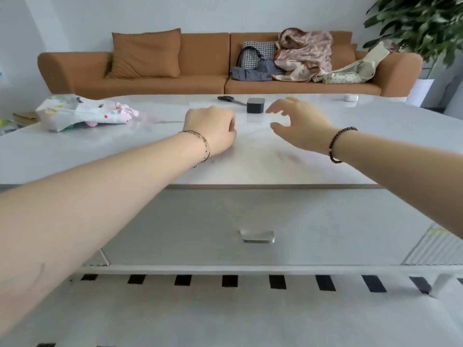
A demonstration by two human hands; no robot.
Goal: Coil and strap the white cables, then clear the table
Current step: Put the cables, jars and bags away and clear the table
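No white cable shows anywhere in this view. My left hand (pixel 213 128) lies over the middle of the white table (pixel 375 136) with its fingers curled under; whether anything is inside it is hidden. My right hand (pixel 298 123) hovers just right of it, fingers spread and loosely bent, holding nothing. A small dark cube-shaped box (pixel 255 105) stands on the table just beyond and between the two hands. Black scissors (pixel 230 99) lie behind the box.
A patterned cloth bag (pixel 82 112) lies at the table's left. A small white case (pixel 350 97) sits far right. An orange sofa (pixel 200 68) with bags and cloths stands behind. The table's drawer front with a handle (pixel 256 237) faces me.
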